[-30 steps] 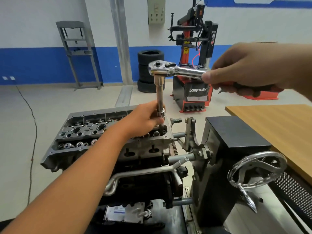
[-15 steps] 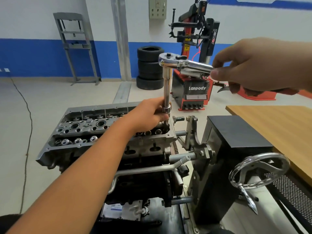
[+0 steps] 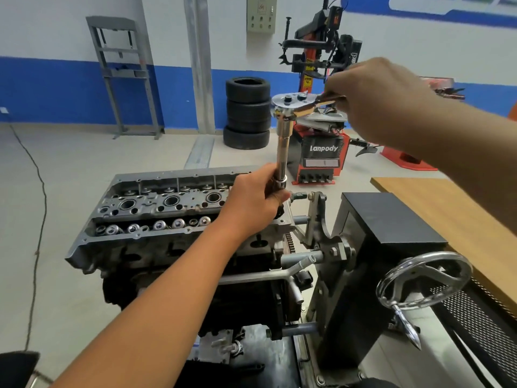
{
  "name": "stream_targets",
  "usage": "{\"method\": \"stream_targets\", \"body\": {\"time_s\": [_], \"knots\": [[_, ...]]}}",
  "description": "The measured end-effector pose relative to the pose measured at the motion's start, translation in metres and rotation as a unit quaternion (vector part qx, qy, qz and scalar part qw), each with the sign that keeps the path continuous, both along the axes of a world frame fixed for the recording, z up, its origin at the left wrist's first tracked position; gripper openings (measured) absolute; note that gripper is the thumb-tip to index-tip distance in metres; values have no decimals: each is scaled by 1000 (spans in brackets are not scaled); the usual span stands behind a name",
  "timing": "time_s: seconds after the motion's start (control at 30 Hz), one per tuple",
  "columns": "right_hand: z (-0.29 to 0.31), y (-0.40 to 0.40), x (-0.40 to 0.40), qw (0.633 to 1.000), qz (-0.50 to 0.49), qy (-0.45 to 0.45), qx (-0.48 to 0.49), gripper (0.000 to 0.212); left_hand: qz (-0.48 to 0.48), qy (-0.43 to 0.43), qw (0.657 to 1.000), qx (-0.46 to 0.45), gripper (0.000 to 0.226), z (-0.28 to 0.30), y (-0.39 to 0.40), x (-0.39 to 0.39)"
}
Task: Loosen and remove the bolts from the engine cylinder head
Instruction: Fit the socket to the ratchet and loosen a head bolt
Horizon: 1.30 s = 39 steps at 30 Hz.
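Observation:
A grey engine cylinder head (image 3: 156, 208) sits on top of an engine block held in a stand. A chrome ratchet wrench (image 3: 293, 103) carries a long upright extension bar (image 3: 282, 152) that reaches down to the head's right end. My left hand (image 3: 251, 203) grips the lower end of the extension and its socket. My right hand (image 3: 375, 105) holds the ratchet handle, up and to the right. The bolt under the socket is hidden by my left hand.
The black engine stand (image 3: 386, 228) with a chrome handwheel (image 3: 422, 278) stands to the right. A wooden table (image 3: 453, 208) lies beyond it. A stack of tyres (image 3: 247, 113) and a red tyre changer (image 3: 321, 152) stand behind. A cable (image 3: 39, 191) runs over the floor at left.
My right hand has swung the ratchet handle round, and its head now faces up towards me. My left hand keeps its grip at the base of the extension.

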State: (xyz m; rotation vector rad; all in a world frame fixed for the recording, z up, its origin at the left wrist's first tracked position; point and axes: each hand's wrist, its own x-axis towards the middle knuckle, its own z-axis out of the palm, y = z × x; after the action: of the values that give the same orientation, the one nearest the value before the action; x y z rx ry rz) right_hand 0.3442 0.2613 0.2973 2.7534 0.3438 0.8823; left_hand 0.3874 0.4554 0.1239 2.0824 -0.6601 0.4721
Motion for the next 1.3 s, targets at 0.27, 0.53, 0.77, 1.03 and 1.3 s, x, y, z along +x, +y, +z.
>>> {"method": "stream_targets", "body": {"time_s": [0.27,0.53,0.77,1.03,1.3], "knots": [[-4,14,32,999,8,-42,8,26,-15,88,991,-104,20,-4,4,14],[-36,38,9,990,50,-112,67,48,-84,105,989,-64,46,0,8,23],[-34,50,20,990,44,-102,89,66,-164,100,981,-24,36,-2,10,29],[-18,58,46,966,240,-40,83,58,-323,130,893,-286,13,57,-16,25],[-24,73,56,987,109,-68,98,60,-147,91,921,-348,30,59,-38,27]]}}
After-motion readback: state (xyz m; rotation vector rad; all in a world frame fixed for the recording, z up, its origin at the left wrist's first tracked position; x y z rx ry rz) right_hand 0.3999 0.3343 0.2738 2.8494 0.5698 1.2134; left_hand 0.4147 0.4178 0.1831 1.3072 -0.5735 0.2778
